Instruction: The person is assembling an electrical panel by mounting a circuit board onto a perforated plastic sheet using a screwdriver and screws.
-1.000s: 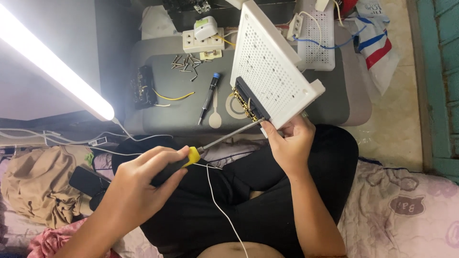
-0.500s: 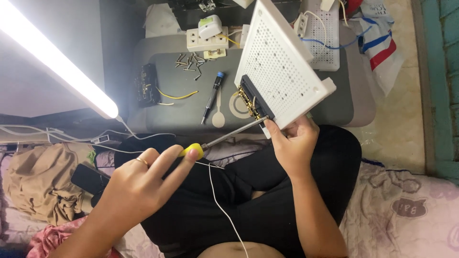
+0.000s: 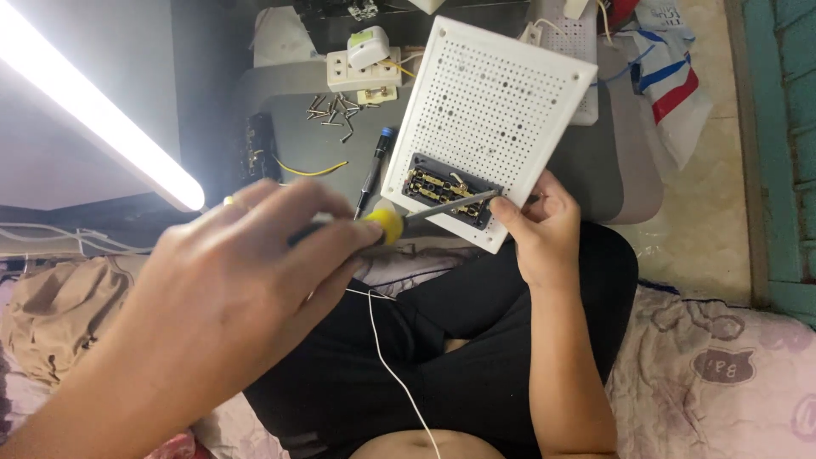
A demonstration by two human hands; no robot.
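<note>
Left hand [image 3: 246, 289]: fingers closed around screwdriver [image 3: 387, 226], tip on the socket block [image 3: 450, 194].
Right hand [image 3: 544, 234]: fingers gripping white perforated board [image 3: 493, 102].

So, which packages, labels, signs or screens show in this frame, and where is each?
Plastic bag: top right, on the floor beside the grey table; crumpled, white with blue and red stripes.
Printed badge: lower right, on the pale patterned bedding; rounded, grey-purple.
No screens or signs show.

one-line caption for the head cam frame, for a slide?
Left hand drives a yellow-handled screwdriver into the switch block of a white perforated board held by the right hand.
</note>
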